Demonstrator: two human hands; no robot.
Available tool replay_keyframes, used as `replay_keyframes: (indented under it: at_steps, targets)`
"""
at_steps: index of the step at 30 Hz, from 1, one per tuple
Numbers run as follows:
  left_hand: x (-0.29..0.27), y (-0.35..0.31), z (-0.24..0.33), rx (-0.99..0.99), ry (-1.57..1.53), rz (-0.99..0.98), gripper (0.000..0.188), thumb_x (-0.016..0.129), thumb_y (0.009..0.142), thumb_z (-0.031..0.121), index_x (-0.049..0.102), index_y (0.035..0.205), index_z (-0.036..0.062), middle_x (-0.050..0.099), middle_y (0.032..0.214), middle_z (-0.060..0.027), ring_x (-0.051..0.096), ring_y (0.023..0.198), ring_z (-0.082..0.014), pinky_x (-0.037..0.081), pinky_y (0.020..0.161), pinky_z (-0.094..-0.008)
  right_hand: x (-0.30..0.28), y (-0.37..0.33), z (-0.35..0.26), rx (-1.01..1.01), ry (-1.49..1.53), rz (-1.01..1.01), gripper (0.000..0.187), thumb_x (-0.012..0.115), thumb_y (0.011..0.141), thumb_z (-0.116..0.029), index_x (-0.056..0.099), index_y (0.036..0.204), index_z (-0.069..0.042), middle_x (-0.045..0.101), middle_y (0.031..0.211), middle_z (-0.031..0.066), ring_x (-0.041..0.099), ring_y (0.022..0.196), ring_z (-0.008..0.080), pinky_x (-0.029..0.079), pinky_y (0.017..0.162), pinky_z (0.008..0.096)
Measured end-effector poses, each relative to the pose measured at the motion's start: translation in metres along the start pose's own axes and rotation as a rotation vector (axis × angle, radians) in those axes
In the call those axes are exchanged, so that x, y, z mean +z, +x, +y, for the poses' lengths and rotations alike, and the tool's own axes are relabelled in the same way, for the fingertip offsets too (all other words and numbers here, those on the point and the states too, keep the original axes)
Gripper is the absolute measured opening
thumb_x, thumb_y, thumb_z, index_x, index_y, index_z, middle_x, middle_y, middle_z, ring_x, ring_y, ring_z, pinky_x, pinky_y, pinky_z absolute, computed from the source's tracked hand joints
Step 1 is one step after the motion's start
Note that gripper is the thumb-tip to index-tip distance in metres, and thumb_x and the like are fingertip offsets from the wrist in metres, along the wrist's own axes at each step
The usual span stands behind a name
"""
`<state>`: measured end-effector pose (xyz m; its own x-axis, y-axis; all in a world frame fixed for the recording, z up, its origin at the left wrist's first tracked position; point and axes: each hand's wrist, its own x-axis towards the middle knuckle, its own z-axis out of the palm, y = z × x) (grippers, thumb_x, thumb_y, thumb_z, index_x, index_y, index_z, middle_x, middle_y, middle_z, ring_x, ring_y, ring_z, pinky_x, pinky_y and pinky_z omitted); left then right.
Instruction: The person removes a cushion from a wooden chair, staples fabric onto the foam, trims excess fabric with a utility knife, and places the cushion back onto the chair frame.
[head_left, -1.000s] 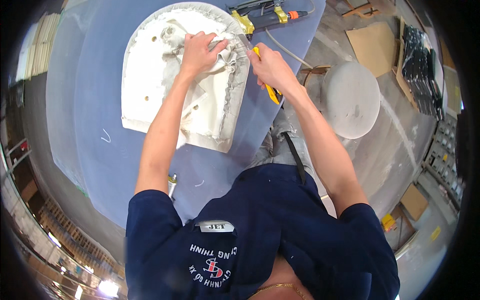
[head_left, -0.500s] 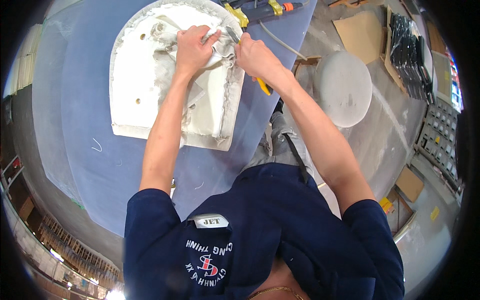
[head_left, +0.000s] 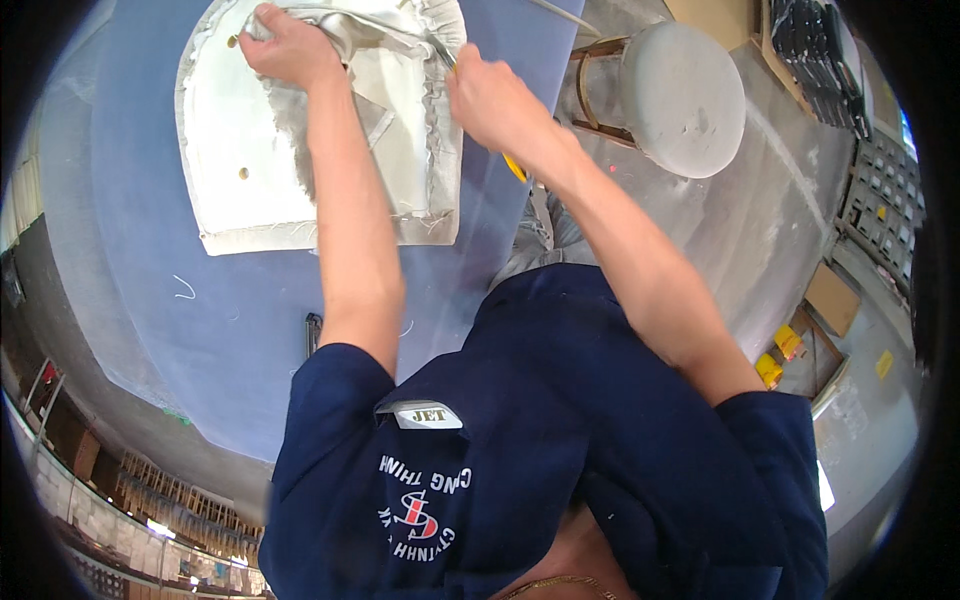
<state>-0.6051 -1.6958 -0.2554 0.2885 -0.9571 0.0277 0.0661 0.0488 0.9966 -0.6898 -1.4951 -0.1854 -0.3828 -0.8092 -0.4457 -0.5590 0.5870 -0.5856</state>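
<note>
An upholstered seat panel [head_left: 225, 130] lies underside up on the blue-covered table, its white board showing and its fabric edge gathered along the rim. My left hand [head_left: 295, 50], near the panel's far left part, is closed on a bunch of light grey fabric [head_left: 372, 28], which stretches toward the right rim. At that right rim my right hand [head_left: 498, 100] grips a yellow-handled utility knife [head_left: 516, 168]. Its metal blade points up and left, at the fabric beside the gathered edge; whether it touches the fabric I cannot tell. Two brass-coloured holes show in the board.
The blue table [head_left: 140, 220] carries a loose white thread [head_left: 184, 288] and a dark object [head_left: 313, 332] beside my left forearm. On the floor to the right stands a round grey-topped stool [head_left: 685, 100]. Beyond it are stacked black parts [head_left: 815, 70] and cardboard.
My left hand has moved left across the panel, drawing the fabric with it. My right hand with the knife stays by the right rim. The whole scene sits higher in the view.
</note>
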Motion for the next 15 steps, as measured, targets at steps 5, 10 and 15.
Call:
replay_keyframes:
  at_steps: [5,10,15]
  targets:
    - [0.010,0.006,0.019,-0.190,0.013,0.137,0.059,0.055,0.102,0.025,0.036,0.148,-0.0073,0.045,0.145,-0.0291,0.058,0.124,-0.0378,0.051,0.104,-0.0451,-0.013,-0.019,-0.011,0.172,0.161,-0.144,0.029,0.050,0.099,-0.012,0.051,0.110,0.015,0.070,0.084,0.0323,0.073,0.067,0.0397,0.060,0.060,0.0476]
    - [-0.002,-0.004,0.062,0.907,0.226,-0.629,0.052,0.071,0.091,0.021,0.054,0.137,0.0028,0.053,0.137,-0.0215,0.055,0.126,-0.0358,0.037,0.114,-0.0511,-0.038,-0.011,-0.012,0.171,0.272,-0.328,0.032,0.048,0.103,-0.016,0.058,0.102,0.014,0.069,0.079,0.0233,0.070,0.057,0.0313,0.059,0.052,0.0406]
    - [-0.032,-0.017,0.035,1.284,0.716,-1.141,0.034,0.070,0.094,0.045,0.072,0.113,0.0165,0.070,0.110,-0.0038,0.062,0.111,-0.0255,0.039,0.110,-0.0484,-0.031,-0.009,-0.013,0.252,0.511,-0.309,0.037,0.045,0.104,-0.016,0.062,0.096,0.016,0.070,0.078,0.0196,0.071,0.057,0.0300,0.059,0.050,0.0415]
